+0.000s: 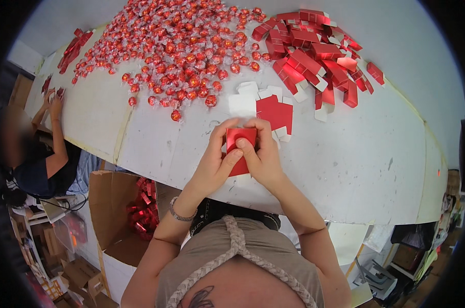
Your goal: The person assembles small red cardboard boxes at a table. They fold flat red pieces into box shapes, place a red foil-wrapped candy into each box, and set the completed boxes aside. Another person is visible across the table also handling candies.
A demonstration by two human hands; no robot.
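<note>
Between my two hands is a small red box (241, 134), held above the table's near edge. My left hand (217, 151) wraps its left side, with the thumb against the lower part. On the right side my right hand (263, 151) is closed round it, its thumb pressed on the red front. The fingers behind the box are partly hidden. Just beyond my hands lie flat red and white box blanks (276, 113). Farther off spreads a large heap of red-wrapped candies (176, 56) with clear twisted ends.
Folded red boxes (320, 56) are piled at the far right of the white table (345, 169). A cardboard carton (106, 215) with red pieces inside stands below the table's edge. At the left another person (47, 159) works with both hands on the table.
</note>
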